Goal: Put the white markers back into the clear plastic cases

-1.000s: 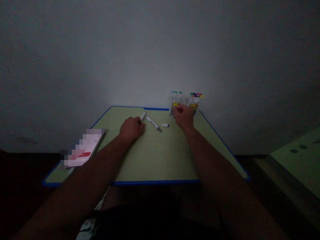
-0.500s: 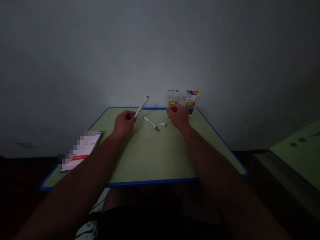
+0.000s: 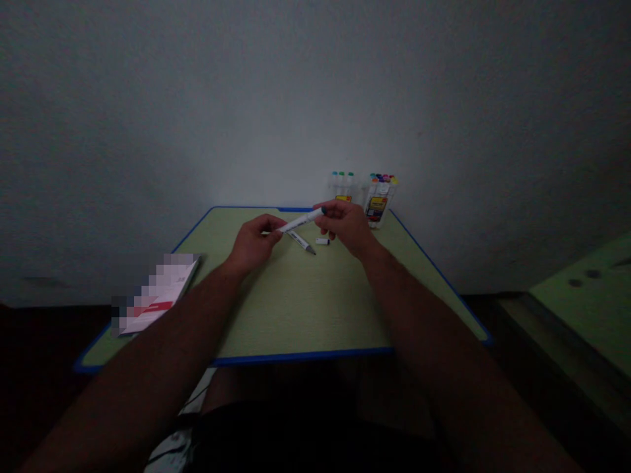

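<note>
My left hand (image 3: pixel 254 240) is closed round the near end of a white marker (image 3: pixel 300 221), held above the green desk (image 3: pixel 296 302). The marker slants up to the right, and its dark far end meets the fingers of my right hand (image 3: pixel 345 225), which are pinched at that tip. A second white marker (image 3: pixel 303 243) lies uncapped on the desk just under the held one. A small white cap (image 3: pixel 322 242) rests beside it, near my right hand.
Two clear packs of coloured markers (image 3: pixel 342 186) (image 3: pixel 380 197) stand at the desk's back right against the wall. A phone (image 3: pixel 155 295) lies at the left edge. Another green desk (image 3: pixel 586 309) is at the far right.
My left hand lifted the white marker off the desk, then swung it down to the right. My right hand came away from the marker packs and met the marker's far end.
</note>
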A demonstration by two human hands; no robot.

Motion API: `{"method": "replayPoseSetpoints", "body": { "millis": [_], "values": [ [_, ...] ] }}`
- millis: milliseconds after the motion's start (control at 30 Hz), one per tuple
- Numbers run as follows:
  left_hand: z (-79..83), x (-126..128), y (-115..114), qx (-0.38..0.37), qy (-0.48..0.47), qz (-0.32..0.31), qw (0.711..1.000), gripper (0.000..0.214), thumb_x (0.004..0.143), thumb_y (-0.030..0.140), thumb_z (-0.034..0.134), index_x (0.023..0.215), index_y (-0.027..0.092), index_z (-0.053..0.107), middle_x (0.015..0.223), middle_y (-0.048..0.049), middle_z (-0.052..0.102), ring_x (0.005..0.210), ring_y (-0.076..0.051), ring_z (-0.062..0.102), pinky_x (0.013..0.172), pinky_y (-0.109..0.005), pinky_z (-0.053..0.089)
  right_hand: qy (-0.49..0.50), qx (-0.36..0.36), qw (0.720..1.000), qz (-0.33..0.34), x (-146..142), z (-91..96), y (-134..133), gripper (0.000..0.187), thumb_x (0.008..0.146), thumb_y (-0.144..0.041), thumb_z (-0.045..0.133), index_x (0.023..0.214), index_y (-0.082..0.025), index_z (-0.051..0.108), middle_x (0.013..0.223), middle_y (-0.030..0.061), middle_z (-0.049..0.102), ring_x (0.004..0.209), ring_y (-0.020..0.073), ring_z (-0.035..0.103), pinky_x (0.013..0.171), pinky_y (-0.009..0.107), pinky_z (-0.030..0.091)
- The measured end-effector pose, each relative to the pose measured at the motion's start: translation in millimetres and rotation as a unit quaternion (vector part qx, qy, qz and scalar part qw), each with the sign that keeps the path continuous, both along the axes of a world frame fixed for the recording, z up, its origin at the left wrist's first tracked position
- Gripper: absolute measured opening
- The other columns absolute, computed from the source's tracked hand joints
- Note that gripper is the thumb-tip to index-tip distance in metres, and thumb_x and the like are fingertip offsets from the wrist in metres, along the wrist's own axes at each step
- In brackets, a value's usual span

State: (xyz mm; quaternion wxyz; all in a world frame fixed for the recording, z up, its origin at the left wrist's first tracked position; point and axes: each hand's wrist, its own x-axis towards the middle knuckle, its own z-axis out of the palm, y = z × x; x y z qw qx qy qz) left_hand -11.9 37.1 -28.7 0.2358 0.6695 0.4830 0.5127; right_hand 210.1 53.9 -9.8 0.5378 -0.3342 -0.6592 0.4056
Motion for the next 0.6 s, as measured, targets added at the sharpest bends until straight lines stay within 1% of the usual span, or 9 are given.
{"method": "replayPoseSetpoints", "body": {
  "millis": [133, 333, 467, 600],
  "values": [
    [1.0, 1, -2, 0.009, 0.009, -0.002, 1.000, 0.013, 0.073, 0.016, 0.066, 0.084, 0.019, 0.071, 0.080, -0.0020, 0.071, 0.075, -0.016, 0.063, 0.071, -0.031, 0.051, 0.003, 0.008, 1.000, 0.007, 0, 2.7, -3, 0.027, 0.069, -0.026, 0.076, 0.094, -0.016, 0.071, 0.062, -0.0032, 0.064, 0.050, 0.0083, 0.055, 0.040, 0.019, 0.041],
    [3.9, 3, -4, 0.008, 0.023, -0.003, 1.000, 0.012, 0.074, 0.017, 0.065, 0.085, 0.018, 0.070, 0.083, -0.0024, 0.071, 0.078, -0.017, 0.064, 0.074, -0.031, 0.052, 0.003, 0.023, 1.000, 0.021, -2, 5.1, -6, 0.028, 0.068, -0.029, 0.078, 0.092, -0.017, 0.069, 0.061, -0.0052, 0.063, 0.048, 0.0072, 0.054, 0.040, 0.018, 0.040],
    [-0.3, 2, -1, 0.016, 0.036, -0.019, 0.999, 0.012, 0.076, 0.019, 0.063, 0.087, 0.019, 0.069, 0.084, -0.0024, 0.071, 0.081, -0.017, 0.064, 0.076, -0.031, 0.052, 0.001, 0.025, 0.999, 0.039, -5, 6.6, -9, 0.029, 0.068, -0.031, 0.079, 0.091, -0.018, 0.067, 0.063, -0.0053, 0.064, 0.048, 0.0063, 0.054, 0.040, 0.018, 0.039],
    [-6.3, 2, 1, 0.026, 0.034, -0.052, 0.998, 0.012, 0.077, 0.022, 0.062, 0.088, 0.020, 0.067, 0.087, -0.0032, 0.070, 0.081, -0.017, 0.063, 0.077, -0.033, 0.051, -0.012, 0.025, 0.998, 0.059, -10, 11.3, -16, 0.028, 0.070, -0.034, 0.079, 0.091, -0.020, 0.066, 0.063, -0.0054, 0.063, 0.050, 0.0067, 0.054, 0.041, 0.018, 0.038]
  ]
}}
